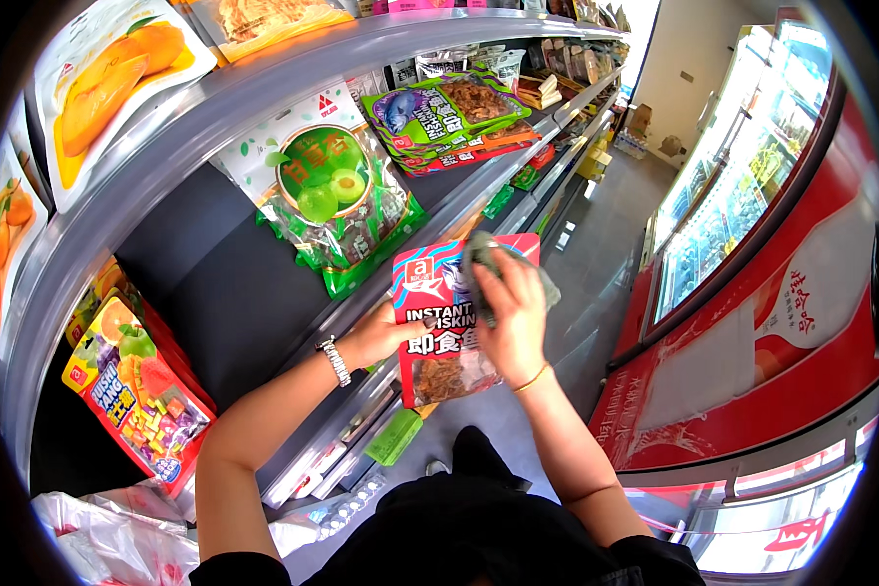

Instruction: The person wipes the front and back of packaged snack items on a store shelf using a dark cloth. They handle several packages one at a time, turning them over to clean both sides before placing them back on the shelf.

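Note:
My left hand [384, 333] grips the left edge of a red snack pouch of instant fish skin [439, 344], its thumb lying across the printed front. The pouch is held up in front of the shelf edge, with brown pieces showing through its lower window. My right hand [514, 315] presses a grey-green cloth [483, 256] against the pouch's upper right part, hiding some of the print. On the dark shelf [190, 234] behind lies a green and white bag of dried fruit [329, 190]. A stack of fish skin pouches [447, 117], green on top and red below, lies farther along.
Colourful candy pouches [135, 388] stand at the shelf's left end. Mango snack bags [117, 95] line the shelf above. A crumpled plastic bag [117, 535] is at lower left. A red glass-fronted drinks cooler [732, 351] stands across the aisle floor [579, 242].

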Tool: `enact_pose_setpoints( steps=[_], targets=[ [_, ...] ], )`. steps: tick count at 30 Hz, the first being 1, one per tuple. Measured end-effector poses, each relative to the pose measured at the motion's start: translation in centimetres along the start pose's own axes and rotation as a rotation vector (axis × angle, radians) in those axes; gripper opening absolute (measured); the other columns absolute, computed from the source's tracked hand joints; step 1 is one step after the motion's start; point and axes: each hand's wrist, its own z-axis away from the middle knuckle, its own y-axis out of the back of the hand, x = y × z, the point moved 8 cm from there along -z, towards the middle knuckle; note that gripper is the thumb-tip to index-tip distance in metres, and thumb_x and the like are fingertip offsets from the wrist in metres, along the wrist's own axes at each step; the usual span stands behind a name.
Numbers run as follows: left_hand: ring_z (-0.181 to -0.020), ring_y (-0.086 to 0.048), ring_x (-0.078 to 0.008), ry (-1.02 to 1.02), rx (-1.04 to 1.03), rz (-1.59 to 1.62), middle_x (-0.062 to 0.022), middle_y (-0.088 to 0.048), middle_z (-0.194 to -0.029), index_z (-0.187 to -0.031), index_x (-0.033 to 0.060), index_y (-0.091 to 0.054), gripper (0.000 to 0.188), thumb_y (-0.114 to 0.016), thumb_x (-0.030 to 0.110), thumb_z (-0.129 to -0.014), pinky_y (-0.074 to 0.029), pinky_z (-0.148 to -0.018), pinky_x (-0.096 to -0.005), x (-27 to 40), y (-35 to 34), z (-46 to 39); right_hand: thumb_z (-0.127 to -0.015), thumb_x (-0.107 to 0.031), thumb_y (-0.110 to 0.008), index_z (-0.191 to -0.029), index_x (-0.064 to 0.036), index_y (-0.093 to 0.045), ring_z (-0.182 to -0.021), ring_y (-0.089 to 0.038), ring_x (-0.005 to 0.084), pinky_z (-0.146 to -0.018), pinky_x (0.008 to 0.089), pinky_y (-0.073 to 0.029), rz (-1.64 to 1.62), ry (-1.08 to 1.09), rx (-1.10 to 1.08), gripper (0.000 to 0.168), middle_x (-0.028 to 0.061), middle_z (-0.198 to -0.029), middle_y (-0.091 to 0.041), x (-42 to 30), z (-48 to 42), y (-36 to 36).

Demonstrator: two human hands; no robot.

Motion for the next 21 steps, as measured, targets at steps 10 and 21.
enact_pose_setpoints(
  steps=[10,21],
  targets=[
    [-0.109,-0.049,-0.014,0.034,-0.031,-0.385,-0.0049,-0.053,-0.118,-0.122,0.0048,-0.046,0.039,-0.055,0.002,-0.084,-0.041,-0.093,-0.0328,1.1,-0.3,0.6,-0.06,-0.008,-0.06,-0.1,-0.003,-0.061,-0.104,-0.05,0.0271,-0.081,0.0387,-0.041,-0.068,0.314,-0.079,0.041,0.0114,-0.118,-0.053,-5.0,0.8,-2.4],
    [-0.105,-0.052,-0.0118,-0.03,-0.011,0.058,-0.0027,-0.055,-0.113,-0.121,0.0046,-0.047,0.035,-0.052,0.001,-0.087,-0.043,-0.092,-0.0317,0.7,-0.2,0.1,-0.051,0.007,-0.059,-0.104,-0.003,-0.061,-0.1,-0.051,0.0343,-0.087,0.0406,-0.042,0.15,-0.012,-0.002,0.054,0.0144,-0.115,-0.054,2.4,0.6,0.3]
  ],
)
